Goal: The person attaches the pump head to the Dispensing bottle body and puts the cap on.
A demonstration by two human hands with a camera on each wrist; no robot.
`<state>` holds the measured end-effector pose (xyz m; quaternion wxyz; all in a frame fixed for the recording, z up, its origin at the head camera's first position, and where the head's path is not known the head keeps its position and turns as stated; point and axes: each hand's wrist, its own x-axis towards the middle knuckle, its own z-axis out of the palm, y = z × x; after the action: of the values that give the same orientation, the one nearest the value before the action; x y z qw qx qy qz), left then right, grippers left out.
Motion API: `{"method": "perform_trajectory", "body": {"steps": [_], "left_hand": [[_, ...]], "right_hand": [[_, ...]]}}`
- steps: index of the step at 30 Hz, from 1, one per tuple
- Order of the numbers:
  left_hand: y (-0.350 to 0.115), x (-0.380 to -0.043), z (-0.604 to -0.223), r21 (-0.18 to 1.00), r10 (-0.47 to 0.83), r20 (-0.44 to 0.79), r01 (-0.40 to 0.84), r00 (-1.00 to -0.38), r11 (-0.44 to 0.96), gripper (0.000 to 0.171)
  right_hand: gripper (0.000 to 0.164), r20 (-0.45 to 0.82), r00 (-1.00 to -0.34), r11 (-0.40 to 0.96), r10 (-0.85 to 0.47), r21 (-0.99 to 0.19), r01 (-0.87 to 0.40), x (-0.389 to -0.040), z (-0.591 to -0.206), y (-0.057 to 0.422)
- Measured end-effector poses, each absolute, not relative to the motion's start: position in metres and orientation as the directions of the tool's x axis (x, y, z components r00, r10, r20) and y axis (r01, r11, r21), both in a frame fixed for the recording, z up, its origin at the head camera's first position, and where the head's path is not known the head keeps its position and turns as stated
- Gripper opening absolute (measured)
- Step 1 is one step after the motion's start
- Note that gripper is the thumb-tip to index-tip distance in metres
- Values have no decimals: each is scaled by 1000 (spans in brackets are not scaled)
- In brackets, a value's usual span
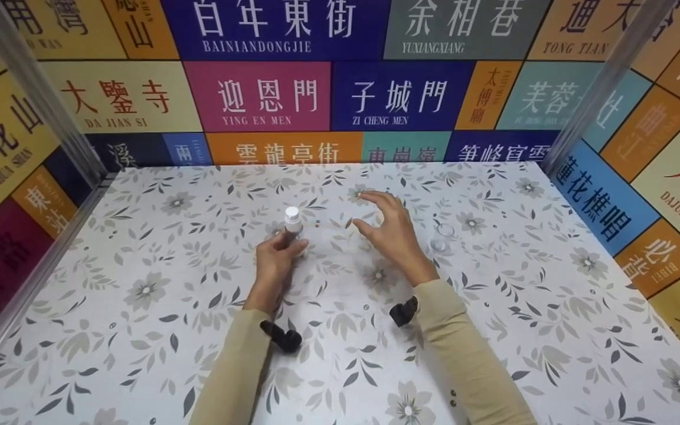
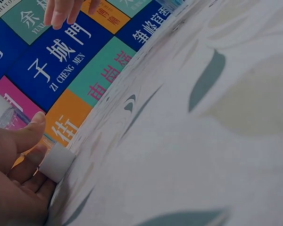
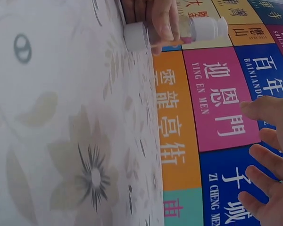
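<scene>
A small clear bottle with a white top point(image 1: 293, 215) stands upright on the table. My left hand point(image 1: 274, 262) grips it round the middle, thumb on the near side. The left wrist view shows the bottle's white base point(image 2: 57, 162) against the tablecloth, with clear plastic above it. From the right wrist view the white neck piece point(image 3: 210, 28) also shows, and fingers cover much of the body. My right hand point(image 1: 396, 233) is held to the right of the bottle, apart from it, fingers and thumb spread in a wide curve with nothing between them.
A clear, see-through round object point(image 1: 443, 233) is on the table just right of my right hand; its kind is hard to tell. The floral tablecloth point(image 1: 340, 354) covers the table. Panels with printed signs point(image 1: 257, 97) stand at the back and both sides.
</scene>
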<state>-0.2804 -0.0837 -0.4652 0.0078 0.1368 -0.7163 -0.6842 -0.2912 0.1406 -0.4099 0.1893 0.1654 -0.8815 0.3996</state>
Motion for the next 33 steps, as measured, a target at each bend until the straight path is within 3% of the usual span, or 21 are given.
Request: {"method": "perform_trajectory", "body": {"steps": [16,33], "left_hand": [[-84,-281,-464,971,-204,-218,-233,-954,52,60],[-85,-280,-465,978,-204,-175,-195,-963,78,62]], "right_hand": [[49,491,-869,685,-62,-612,-395,-287,-418,195],[53,401,-916,720,22,-642,-264,-283,-420,244]]}}
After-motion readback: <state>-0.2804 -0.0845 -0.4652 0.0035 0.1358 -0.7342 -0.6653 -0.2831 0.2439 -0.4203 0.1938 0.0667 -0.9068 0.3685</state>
